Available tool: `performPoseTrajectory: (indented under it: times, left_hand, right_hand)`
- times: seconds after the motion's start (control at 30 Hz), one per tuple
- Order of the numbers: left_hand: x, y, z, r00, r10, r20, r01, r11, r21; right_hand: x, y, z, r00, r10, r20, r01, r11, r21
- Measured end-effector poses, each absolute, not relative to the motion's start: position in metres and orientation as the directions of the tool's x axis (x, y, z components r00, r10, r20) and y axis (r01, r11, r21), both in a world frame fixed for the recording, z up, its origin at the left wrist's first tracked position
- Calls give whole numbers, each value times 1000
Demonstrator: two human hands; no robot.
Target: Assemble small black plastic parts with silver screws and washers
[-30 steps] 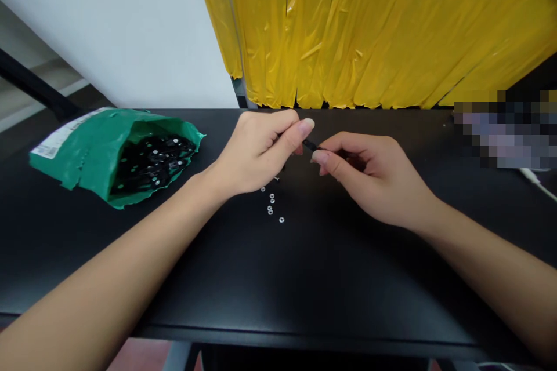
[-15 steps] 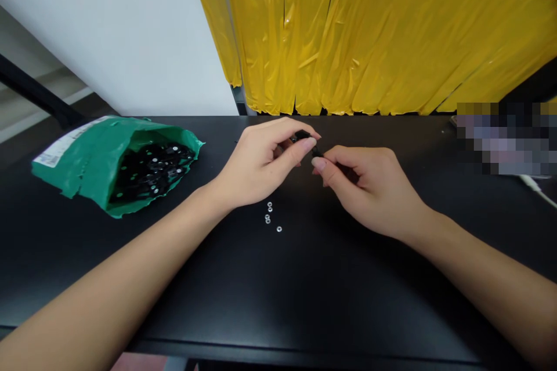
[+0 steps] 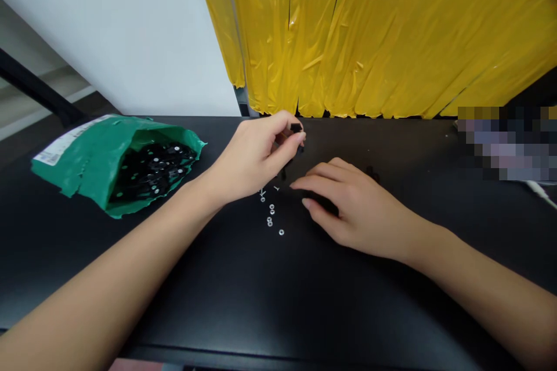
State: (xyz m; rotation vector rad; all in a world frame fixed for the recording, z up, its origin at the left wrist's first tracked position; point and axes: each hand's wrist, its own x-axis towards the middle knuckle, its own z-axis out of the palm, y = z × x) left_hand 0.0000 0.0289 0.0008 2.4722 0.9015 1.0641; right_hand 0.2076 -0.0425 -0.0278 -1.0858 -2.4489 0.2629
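Between thumb and fingers, my left hand [image 3: 261, 149] pinches a small black plastic part [image 3: 296, 127] above the back of the table. Its exact kind is hidden by the fingers. My right hand [image 3: 348, 200] is apart from it, lower and to the right, fingers spread with nothing visible in them, close over the tabletop. Just left of those fingertips lie small metal screws [image 3: 277, 188] and several silver washer-like rings [image 3: 270, 221]. A small dark piece [image 3: 284, 174] shows below my left hand. Another dark piece [image 3: 372, 173] lies behind my right hand.
On the left, an open green plastic bag [image 3: 93, 165] lies on its side, filled with black parts [image 3: 163, 165] bearing silver dots. The black table [image 3: 243, 301] runs back to a white panel [image 3: 165, 29] and yellow plastic sheeting [image 3: 391, 35]. A white cable [image 3: 539, 191] sits at right.
My right hand has let go of the black part and moved down with its fingers spread. My left hand still pinches its part, slightly turned. Screws near the rings now show.
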Motion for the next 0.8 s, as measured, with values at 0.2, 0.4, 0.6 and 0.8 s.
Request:
performPoseTrajectory:
  times: [0.2, 0.4, 0.6, 0.8]
  left_hand:
    - [0, 31, -3, 522, 657, 544, 405, -752, 520]
    - [-5, 37, -4, 533, 663, 525, 439, -748, 499]
    - [-10, 41, -7, 488, 693, 531, 389, -717, 579]
    - [-11, 41, -4, 483, 676, 556, 376, -734, 565]
  right_hand:
    - [184, -53, -36, -684, 682, 259, 671, 727, -143]
    - [171, -55, -36, -651, 711, 265, 718, 690, -87]
    - [171, -51, -42, -624, 728, 282, 746, 663, -63]
    - [177, -48, -44, -612, 714, 339, 729, 676, -108]
